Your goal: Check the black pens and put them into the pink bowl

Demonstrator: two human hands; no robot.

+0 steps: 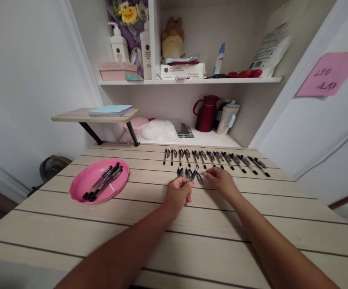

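My left hand (pixel 178 194) is closed around a pen (pixel 195 172), its tip end pointing up and away from me. Close by on the right, my right hand (pixel 221 181) has thumb and fingers drawn together in a pinch. Its fingertips are beside a black pen cap (pixel 199 178); whether they grip anything is too small to tell. Just beyond my left hand lies a short row of black caps (pixel 188 173) and pen parts, partly hidden by the hand. Farther back, a long row of uncapped pens (pixel 202 159) with caps beside them spans the table.
A pink scalloped tray (pixel 75 182) holding several black pens (pixel 104 182) sits on the left of the slatted table (pixel 132 224). Behind it stands a small raised shelf (pixel 68 115) on black legs. A red jug (pixel 206 114) and a tumbler (pixel 227 118) stand at the back.
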